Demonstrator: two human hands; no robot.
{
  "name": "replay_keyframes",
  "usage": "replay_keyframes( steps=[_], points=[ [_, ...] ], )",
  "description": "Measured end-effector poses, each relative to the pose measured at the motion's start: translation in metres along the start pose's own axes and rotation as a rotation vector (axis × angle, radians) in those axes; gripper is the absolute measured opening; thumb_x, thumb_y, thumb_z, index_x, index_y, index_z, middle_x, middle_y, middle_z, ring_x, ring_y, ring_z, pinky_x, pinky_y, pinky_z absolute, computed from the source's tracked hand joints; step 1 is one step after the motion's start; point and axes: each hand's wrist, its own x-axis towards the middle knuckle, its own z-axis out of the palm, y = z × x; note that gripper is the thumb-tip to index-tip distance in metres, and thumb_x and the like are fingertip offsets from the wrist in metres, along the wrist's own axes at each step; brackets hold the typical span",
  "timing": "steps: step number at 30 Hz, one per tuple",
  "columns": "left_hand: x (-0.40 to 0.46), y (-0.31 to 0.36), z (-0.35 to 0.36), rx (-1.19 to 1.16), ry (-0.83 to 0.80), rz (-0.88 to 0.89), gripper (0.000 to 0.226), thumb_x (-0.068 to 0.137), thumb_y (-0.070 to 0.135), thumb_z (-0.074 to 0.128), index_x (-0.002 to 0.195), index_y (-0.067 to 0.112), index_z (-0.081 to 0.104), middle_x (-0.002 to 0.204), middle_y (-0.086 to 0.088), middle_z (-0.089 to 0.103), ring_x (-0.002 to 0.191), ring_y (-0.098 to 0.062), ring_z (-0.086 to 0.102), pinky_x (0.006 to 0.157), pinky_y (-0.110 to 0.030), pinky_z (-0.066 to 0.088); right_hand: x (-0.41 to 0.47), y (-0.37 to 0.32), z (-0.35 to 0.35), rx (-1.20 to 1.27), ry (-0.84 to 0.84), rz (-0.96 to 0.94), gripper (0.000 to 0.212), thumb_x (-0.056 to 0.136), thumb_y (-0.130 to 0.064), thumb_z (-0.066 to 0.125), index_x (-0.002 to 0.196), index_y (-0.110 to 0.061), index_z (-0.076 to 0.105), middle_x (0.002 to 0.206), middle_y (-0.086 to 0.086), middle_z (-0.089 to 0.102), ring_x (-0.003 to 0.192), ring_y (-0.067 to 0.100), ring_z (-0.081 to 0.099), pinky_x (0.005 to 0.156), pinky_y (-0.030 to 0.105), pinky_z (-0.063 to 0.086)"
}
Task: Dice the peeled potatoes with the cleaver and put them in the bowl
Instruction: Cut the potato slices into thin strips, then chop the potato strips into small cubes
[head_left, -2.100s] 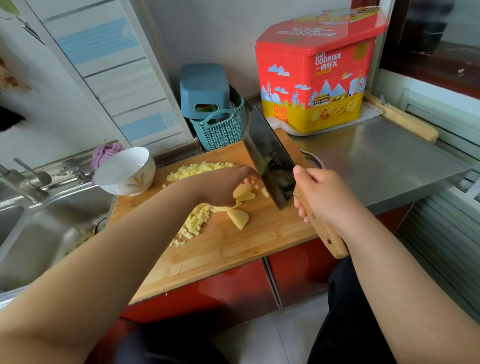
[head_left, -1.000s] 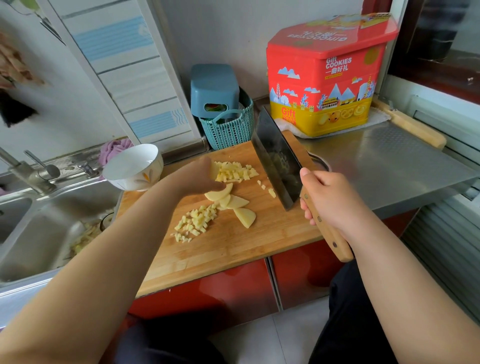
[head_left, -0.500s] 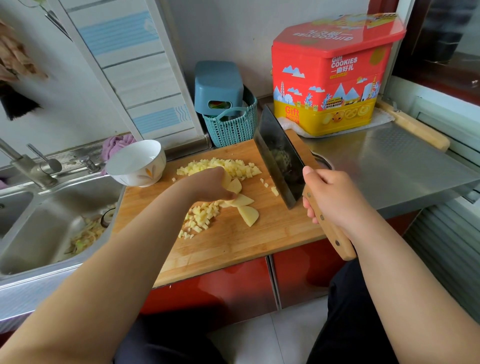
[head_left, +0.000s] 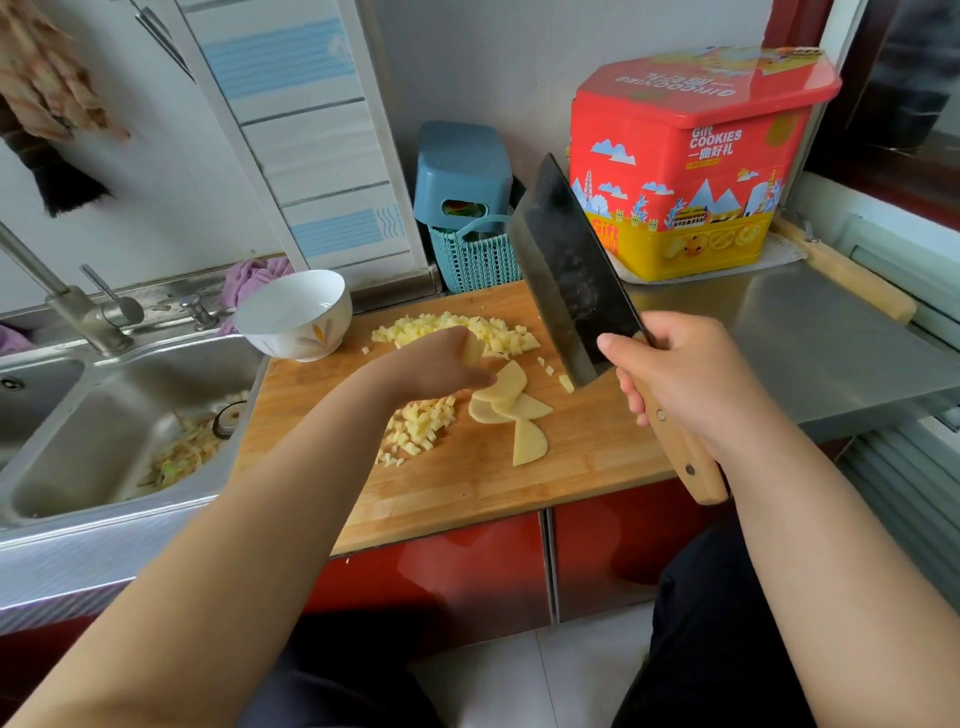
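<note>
Item: potato dicing, part-way through, judged from the lie of things. Cutting board (head_left: 467, 493): wooden, on the desk (head_left: 810, 338) beside the sink (head_left: 78, 467). Diced potato, far heap (head_left: 498, 332): pale cubes at the back of the board, just beside the bowl, partly hidden by the left hand. Diced potato, near heap (head_left: 415, 428): a smaller scatter toward the front of the board, close under the left wrist. Loose cubes (head_left: 566, 383): a few strays near the cleaver's edge. Potato slices (head_left: 511, 402): flat half-round pieces fanned and overlapping mid-board, not yet cut to strips or cubes. Left hand (head_left: 441, 366): fingers curled down over the slices, pinching one or two against the board; how many it holds cannot be told. Right hand (head_left: 680, 379): closed around the wooden handle of the cleaver (head_left: 569, 275), blade lifted clear of the board and tilted up and away, apart from the slices. Bowl (head_left: 293, 314): white, at the back left corner of the board, no potato to be seen in it. Done: the larger share appears diced. Left: the fanned slices to dice, then both heaps and the strays to go into the bowl
</note>
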Motion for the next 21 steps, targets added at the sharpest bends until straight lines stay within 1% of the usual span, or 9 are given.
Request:
replay_keyframes(
  steps=[2,4,6,8,11,14,16,19,21],
  points=[
    [-0.01,-0.011,-0.006,-0.104,0.157,0.004,0.04,0.09,0.039,0.066,0.121,0.018,0.052,0.111,0.0,0.063,0.094,-0.017,0.061,0.079,-0.032,0.05,0.006,-0.005,0.004,-0.011,-0.058,-0.008,0.023,0.091,-0.023,0.061,0.072,-0.009,0.059,0.058,0.003,0.061,0.048,0.012,0.058,0.05,0.031,0.053],
    [-0.024,-0.026,-0.012,-0.263,0.357,-0.016,0.029,0.095,0.041,0.057,0.11,0.017,0.054,0.095,-0.002,0.065,0.083,-0.018,0.063,0.067,-0.029,0.049,0.013,-0.012,0.012,-0.008,-0.14,-0.019,0.018,0.088,-0.018,0.058,0.072,-0.009,0.059,0.056,0.003,0.06,0.047,0.015,0.056,0.049,0.03,0.05],
    [-0.04,-0.043,-0.012,-0.442,0.542,-0.071,0.036,0.098,0.047,0.048,0.111,0.013,0.052,0.088,-0.004,0.062,0.074,-0.018,0.06,0.06,-0.026,0.045,0.021,-0.02,0.025,0.024,-0.242,-0.015,0.016,0.087,-0.013,0.055,0.071,-0.01,0.056,0.055,0.003,0.058,0.046,0.016,0.053,0.047,0.029,0.047],
    [-0.056,-0.06,-0.011,-0.594,0.752,-0.086,0.039,0.099,0.05,0.043,0.115,0.015,0.05,0.088,-0.006,0.061,0.067,-0.013,0.056,0.059,-0.026,0.043,0.029,-0.029,0.042,0.032,-0.358,-0.007,0.013,0.087,-0.01,0.054,0.074,-0.008,0.056,0.056,0.004,0.056,0.045,0.016,0.05,0.044,0.028,0.045],
    [-0.077,-0.079,-0.014,-0.792,1.048,0.009,0.024,0.099,0.049,0.046,0.098,0.025,0.051,0.081,-0.002,0.057,0.063,-0.01,0.053,0.063,-0.026,0.047,0.04,-0.038,0.069,-0.006,-0.566,-0.005,0.009,0.088,-0.011,0.054,0.081,-0.007,0.058,0.06,0.007,0.056,0.046,0.017,0.049,0.044,0.027,0.043],
    [-0.092,-0.082,-0.018,-0.816,1.25,0.09,0.016,0.098,0.045,0.048,0.089,0.03,0.047,0.08,-0.002,0.054,0.068,-0.011,0.052,0.067,-0.026,0.047,0.048,-0.043,0.089,-0.116,-0.802,-0.025,0.01,0.092,-0.013,0.055,0.083,-0.008,0.056,0.061,0.006,0.057,0.047,0.017,0.05,0.044,0.026,0.042],
    [-0.099,-0.08,-0.022,-0.772,1.377,0.157,0.012,0.099,0.038,0.048,0.089,0.031,0.045,0.08,0.003,0.051,0.071,-0.014,0.051,0.069,-0.034,0.047,0.052,-0.048,0.099,-0.205,-0.936,-0.055,0.015,0.094,-0.013,0.054,0.08,-0.008,0.055,0.062,0.006,0.058,0.048,0.017,0.05,0.045,0.027,0.043],
    [-0.101,-0.082,-0.023,-0.755,1.447,0.247,0.009,0.099,0.034,0.048,0.092,0.031,0.044,0.081,0.003,0.049,0.072,-0.024,0.049,0.068,-0.048,0.047,0.062,-0.054,0.109,-0.314,-1.043,-0.078,0.017,0.095,-0.014,0.054,0.093,0.002,0.061,0.063,0.004,0.059,0.047,0.014,0.051,0.048,0.027,0.045],
    [-0.099,-0.084,-0.023,-0.762,1.44,0.247,0.01,0.099,0.036,0.049,0.092,0.031,0.044,0.081,-0.002,0.049,0.071,-0.027,0.049,0.066,-0.049,0.046,0.07,-0.056,0.114,-0.378,-1.086,-0.088,0.016,0.095,-0.013,0.055,0.1,-0.002,0.065,0.063,0.005,0.059,0.047,0.015,0.05,0.048,0.027,0.044]
  ],
)
